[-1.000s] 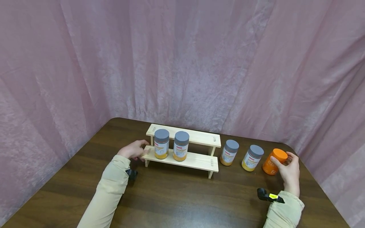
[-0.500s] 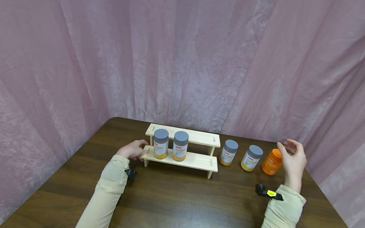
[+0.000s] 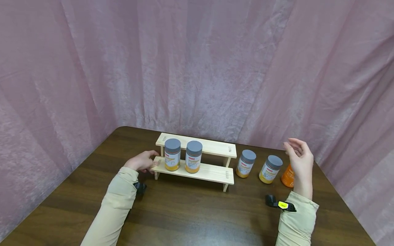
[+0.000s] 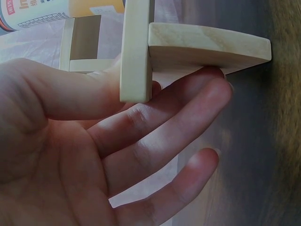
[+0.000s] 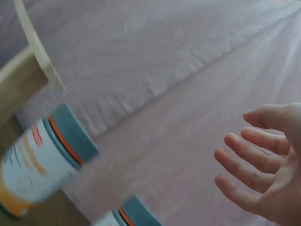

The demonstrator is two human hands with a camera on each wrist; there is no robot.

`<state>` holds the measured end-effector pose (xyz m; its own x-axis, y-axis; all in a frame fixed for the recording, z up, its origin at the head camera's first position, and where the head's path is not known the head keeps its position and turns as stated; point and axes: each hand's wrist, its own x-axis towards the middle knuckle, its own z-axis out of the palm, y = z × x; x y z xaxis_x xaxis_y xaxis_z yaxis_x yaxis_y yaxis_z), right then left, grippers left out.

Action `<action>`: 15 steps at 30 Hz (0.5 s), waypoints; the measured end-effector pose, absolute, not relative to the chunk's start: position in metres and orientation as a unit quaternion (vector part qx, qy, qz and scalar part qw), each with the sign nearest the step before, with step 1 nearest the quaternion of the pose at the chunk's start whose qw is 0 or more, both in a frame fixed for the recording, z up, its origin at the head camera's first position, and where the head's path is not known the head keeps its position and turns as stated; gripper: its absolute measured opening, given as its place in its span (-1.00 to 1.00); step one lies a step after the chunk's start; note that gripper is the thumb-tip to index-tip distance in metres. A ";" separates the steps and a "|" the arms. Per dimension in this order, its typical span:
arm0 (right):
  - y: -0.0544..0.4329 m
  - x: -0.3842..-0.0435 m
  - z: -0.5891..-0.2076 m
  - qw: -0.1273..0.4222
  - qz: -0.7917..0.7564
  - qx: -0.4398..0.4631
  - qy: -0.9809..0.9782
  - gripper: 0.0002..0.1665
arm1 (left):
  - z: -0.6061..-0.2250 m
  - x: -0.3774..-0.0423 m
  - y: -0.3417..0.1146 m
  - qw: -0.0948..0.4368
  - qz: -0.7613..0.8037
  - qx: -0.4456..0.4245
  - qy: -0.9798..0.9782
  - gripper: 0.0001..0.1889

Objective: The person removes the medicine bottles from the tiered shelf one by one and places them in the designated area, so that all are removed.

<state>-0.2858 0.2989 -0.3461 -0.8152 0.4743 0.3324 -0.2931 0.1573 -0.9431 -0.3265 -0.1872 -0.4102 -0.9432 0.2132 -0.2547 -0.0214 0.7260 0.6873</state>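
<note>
At the left, the left hand (image 3: pixel 142 161) grips the end of the lower board of the two-tier wooden stand (image 3: pixel 212 173), thumb on top and fingers underneath by the leg. An upward pull or a jerk there could tilt the board and send what it carries sliding or tipping. On that lower tier stand the left shelf jar (image 3: pixel 172 155) and, with a gap between, the right shelf jar (image 3: pixel 194 157), both upright and grey-lidded. Just past the stand's right end, the inner desk jar (image 3: pixel 246 164) is upright on the desk (image 3: pixel 184 212); dragging the stand sideways might knock it over. The outer desk jar (image 3: pixel 270 169) is next, then the orange jar (image 3: pixel 287 177), partly hidden by the raised right hand (image 3: pixel 301 162). That hand holds nothing, its fingers loosely bent; a low, careless sweep leftward could topple the desk row.
</note>
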 end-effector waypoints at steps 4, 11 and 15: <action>0.284 -0.285 -0.339 0.263 0.657 -0.030 -0.706 -0.79 | -0.408 -0.326 -0.188 0.161 0.370 0.051 0.913 -0.54; 0.255 -0.281 -0.330 0.230 0.570 0.022 -0.788 -0.72 | -0.408 -0.324 -0.188 0.164 0.373 0.053 0.912 -0.54; 0.236 -0.281 -0.328 0.207 0.543 0.051 -0.812 -0.62 | -0.408 -0.324 -0.188 0.163 0.372 0.054 0.912 -0.55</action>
<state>-0.2811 0.2361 -0.3279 -0.9091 0.1416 0.3918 -0.3082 0.4040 -0.8613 -0.3239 -0.1879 -0.4076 -0.9412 0.2195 -0.2568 -0.0230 0.7168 0.6969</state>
